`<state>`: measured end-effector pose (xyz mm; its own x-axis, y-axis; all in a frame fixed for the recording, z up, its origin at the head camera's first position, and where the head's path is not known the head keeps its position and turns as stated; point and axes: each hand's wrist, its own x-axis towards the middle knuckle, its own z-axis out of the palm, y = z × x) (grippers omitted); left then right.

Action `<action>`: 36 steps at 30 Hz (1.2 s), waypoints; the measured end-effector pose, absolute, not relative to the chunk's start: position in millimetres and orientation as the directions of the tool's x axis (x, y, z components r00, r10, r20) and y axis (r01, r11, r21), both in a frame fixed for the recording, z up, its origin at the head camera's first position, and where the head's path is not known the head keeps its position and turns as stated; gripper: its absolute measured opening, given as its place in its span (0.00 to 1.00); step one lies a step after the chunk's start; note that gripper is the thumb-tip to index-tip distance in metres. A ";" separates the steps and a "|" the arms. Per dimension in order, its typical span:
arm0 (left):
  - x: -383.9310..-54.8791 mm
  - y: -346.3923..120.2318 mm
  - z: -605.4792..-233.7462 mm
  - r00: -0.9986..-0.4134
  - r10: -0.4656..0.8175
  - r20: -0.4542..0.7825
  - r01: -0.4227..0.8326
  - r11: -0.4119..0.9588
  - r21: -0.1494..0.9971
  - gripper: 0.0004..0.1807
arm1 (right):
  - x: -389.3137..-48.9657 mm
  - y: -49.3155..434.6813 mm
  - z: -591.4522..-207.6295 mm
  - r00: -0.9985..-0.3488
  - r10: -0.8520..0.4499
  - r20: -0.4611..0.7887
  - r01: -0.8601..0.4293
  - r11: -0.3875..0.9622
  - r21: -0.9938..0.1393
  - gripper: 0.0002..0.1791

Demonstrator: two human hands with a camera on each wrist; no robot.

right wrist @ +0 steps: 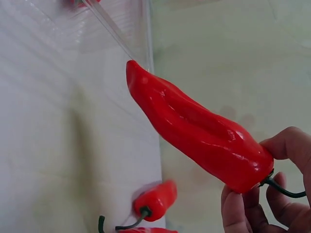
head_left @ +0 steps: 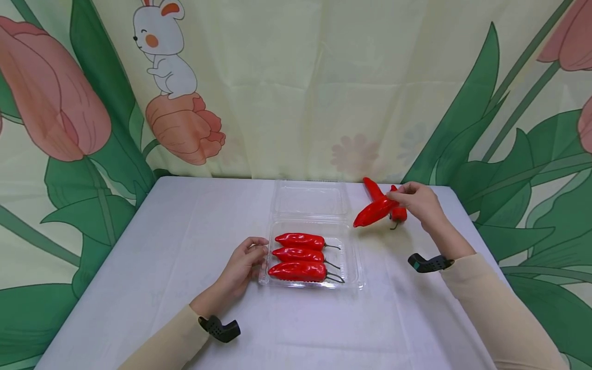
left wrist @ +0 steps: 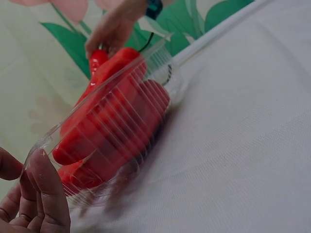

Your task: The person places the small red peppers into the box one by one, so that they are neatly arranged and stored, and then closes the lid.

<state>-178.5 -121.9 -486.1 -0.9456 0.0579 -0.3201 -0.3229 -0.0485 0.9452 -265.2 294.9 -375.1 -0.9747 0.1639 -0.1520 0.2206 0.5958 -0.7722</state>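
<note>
A clear plastic clamshell box sits with its lid folded back, and three red peppers lie side by side in its tray, stems to the right. At the tray's left side, my left hand pinches the rim between thumb and fingers. My right hand holds another red pepper by its stem end, raised over the table to the right of the box, its tip pointing toward the box. Behind it, more red peppers lie on the table, partly hidden by the held one.
A white cloth covers the table. The box's open lid reaches back near the table's far edge. Behind stands a curtain printed with tulips and a rabbit. Each wrist wears a black device.
</note>
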 end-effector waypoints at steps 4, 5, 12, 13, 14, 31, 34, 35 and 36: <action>-178.8 -121.8 -485.8 -0.946 0.059 -0.319 -0.322 -0.043 0.946 0.17 | -262.9 298.4 -372.4 -0.976 0.173 -0.132 0.209 0.574 -0.792 0.22; -178.9 -121.8 -485.7 -0.946 0.059 -0.320 -0.322 -0.044 0.946 0.17 | -262.5 298.8 -371.9 -0.977 0.169 -0.131 0.205 0.566 -0.799 0.22; -178.7 -122.4 -485.4 -0.945 0.054 -0.323 -0.325 -0.044 0.945 0.17 | -255.9 293.4 -372.9 -0.986 0.088 -0.141 0.166 0.552 -0.817 0.20; -178.7 -122.3 -485.2 -0.944 0.055 -0.324 -0.327 -0.045 0.944 0.17 | -254.7 291.5 -373.2 -0.987 0.076 -0.142 0.160 0.551 -0.819 0.19; -178.7 -122.3 -485.0 -0.944 0.057 -0.325 -0.327 -0.046 0.944 0.17 | -253.2 289.6 -373.4 -0.988 0.063 -0.143 0.154 0.553 -0.819 0.19; -177.7 -122.8 -483.2 -0.946 0.059 -0.317 -0.320 -0.032 0.947 0.19 | -239.2 251.2 -382.8 -0.979 -0.081 -0.188 0.113 0.554 -0.825 0.27; -177.6 -122.9 -482.6 -0.946 0.063 -0.318 -0.320 -0.032 0.947 0.19 | -237.1 245.0 -385.1 -0.975 -0.113 -0.191 0.102 0.538 -0.837 0.26; -177.5 -123.0 -482.2 -0.946 0.064 -0.317 -0.320 -0.031 0.947 0.19 | -236.7 243.1 -386.1 -0.974 -0.126 -0.190 0.095 0.533 -0.841 0.25; -177.6 -122.9 -482.0 -0.946 0.064 -0.319 -0.321 -0.031 0.947 0.20 | -236.1 241.2 -386.9 -0.973 -0.137 -0.188 0.089 0.528 -0.844 0.25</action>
